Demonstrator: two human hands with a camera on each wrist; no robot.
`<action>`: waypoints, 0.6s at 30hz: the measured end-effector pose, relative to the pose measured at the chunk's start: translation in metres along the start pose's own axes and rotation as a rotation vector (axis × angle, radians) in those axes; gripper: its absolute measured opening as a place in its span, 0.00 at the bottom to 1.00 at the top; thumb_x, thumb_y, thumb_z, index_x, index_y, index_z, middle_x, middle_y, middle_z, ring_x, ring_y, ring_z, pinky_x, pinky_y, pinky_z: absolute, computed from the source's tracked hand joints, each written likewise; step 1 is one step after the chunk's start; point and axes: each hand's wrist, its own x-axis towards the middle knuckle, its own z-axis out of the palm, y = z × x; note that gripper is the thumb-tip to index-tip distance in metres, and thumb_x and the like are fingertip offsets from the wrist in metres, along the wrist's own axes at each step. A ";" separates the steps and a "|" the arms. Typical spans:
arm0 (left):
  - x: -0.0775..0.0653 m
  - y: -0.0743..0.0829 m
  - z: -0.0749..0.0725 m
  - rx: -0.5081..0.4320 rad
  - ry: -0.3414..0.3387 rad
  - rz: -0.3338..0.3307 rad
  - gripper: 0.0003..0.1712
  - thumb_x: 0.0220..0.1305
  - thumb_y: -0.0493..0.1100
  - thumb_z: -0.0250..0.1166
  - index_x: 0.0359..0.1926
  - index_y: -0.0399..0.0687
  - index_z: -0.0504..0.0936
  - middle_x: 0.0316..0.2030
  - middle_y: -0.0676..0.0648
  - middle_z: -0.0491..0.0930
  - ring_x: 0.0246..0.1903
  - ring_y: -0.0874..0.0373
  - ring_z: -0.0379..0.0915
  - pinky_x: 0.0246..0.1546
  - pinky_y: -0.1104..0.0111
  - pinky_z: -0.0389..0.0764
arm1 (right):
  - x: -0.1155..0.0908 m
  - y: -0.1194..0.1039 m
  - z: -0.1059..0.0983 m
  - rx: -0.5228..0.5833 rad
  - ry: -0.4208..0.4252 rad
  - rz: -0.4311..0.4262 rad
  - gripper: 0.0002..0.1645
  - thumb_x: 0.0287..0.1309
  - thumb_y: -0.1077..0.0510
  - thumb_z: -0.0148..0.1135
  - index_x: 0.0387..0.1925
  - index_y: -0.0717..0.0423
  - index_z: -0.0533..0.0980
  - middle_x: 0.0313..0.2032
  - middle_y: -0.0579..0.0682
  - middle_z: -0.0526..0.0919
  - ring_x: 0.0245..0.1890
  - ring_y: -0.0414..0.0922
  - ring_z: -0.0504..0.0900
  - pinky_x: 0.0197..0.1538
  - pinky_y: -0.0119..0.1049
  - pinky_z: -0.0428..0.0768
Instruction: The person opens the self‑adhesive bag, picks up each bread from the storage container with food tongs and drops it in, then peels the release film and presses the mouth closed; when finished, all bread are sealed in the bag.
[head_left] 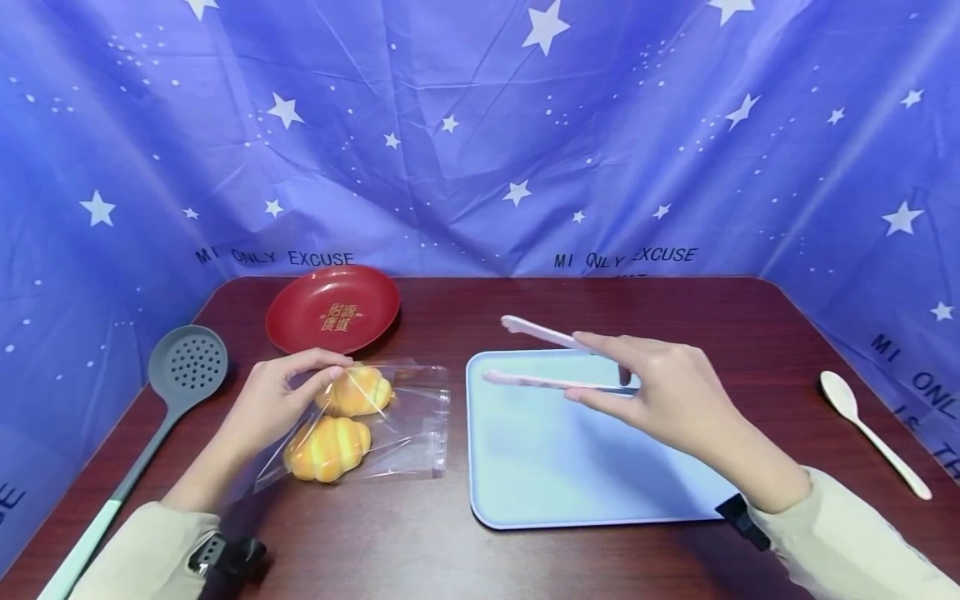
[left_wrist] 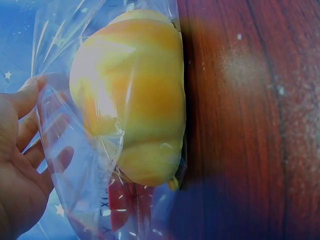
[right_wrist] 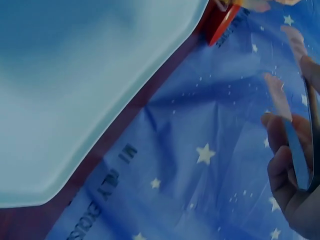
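Note:
Two golden bread rolls, an upper roll [head_left: 362, 392] and a lower roll [head_left: 328, 448], lie inside a clear plastic bag [head_left: 408, 433] on the table. My left hand [head_left: 288, 392] pinches the bag's upper left edge between thumb and fingers. In the left wrist view, one roll [left_wrist: 135, 95] fills the middle behind wrinkled plastic beside the left hand [left_wrist: 22, 155]. Above a light blue tray [head_left: 540, 467], my right hand [head_left: 667, 392] holds pale pink-tipped tongs [head_left: 543, 332]. Their two arms stand apart, pointing left with nothing between them. The right wrist view shows the right hand [right_wrist: 295, 185] gripping them.
A red plate [head_left: 300, 308] with gold characters stands at the back left. Along the left edge lies a grey slotted skimmer [head_left: 187, 367] with a mint handle. A white spoon [head_left: 873, 433] lies at the right. Blue star-patterned cloth [head_left: 480, 167] hangs around the dark wooden table [head_left: 390, 542].

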 end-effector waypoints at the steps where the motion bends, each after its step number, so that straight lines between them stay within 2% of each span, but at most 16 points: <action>1: 0.000 0.000 0.000 0.000 0.001 -0.002 0.12 0.55 0.44 0.66 0.41 0.63 0.82 0.36 0.64 0.80 0.38 0.72 0.73 0.39 0.76 0.74 | -0.003 0.002 -0.003 -0.017 0.009 0.028 0.34 0.35 0.37 0.69 0.48 0.45 0.79 0.17 0.35 0.71 0.14 0.31 0.59 0.14 0.26 0.55; 5: -0.001 -0.001 0.000 0.002 0.003 -0.011 0.12 0.56 0.44 0.66 0.41 0.63 0.82 0.36 0.62 0.81 0.38 0.71 0.73 0.38 0.77 0.73 | -0.018 0.011 -0.015 -0.070 0.026 0.144 0.35 0.33 0.38 0.72 0.48 0.44 0.79 0.16 0.35 0.71 0.12 0.32 0.57 0.14 0.28 0.56; 12: -0.002 -0.001 0.001 -0.003 0.014 -0.010 0.12 0.55 0.44 0.66 0.41 0.63 0.82 0.36 0.62 0.81 0.39 0.70 0.73 0.40 0.68 0.74 | -0.041 0.026 -0.033 -0.086 0.084 0.349 0.33 0.31 0.42 0.75 0.47 0.44 0.79 0.13 0.37 0.72 0.11 0.34 0.60 0.14 0.28 0.55; 16: -0.002 0.001 0.000 -0.002 0.014 -0.020 0.11 0.56 0.45 0.65 0.41 0.63 0.82 0.36 0.62 0.81 0.39 0.71 0.72 0.40 0.70 0.73 | -0.055 0.035 -0.039 -0.114 0.163 0.435 0.33 0.29 0.44 0.76 0.45 0.48 0.81 0.08 0.40 0.70 0.09 0.35 0.58 0.18 0.29 0.54; 18: -0.002 0.001 -0.001 -0.002 0.011 -0.025 0.11 0.56 0.45 0.65 0.42 0.63 0.82 0.37 0.61 0.81 0.39 0.71 0.72 0.40 0.73 0.73 | -0.062 0.039 -0.040 -0.129 0.173 0.496 0.33 0.29 0.44 0.76 0.45 0.49 0.80 0.06 0.39 0.67 0.10 0.39 0.59 0.21 0.31 0.54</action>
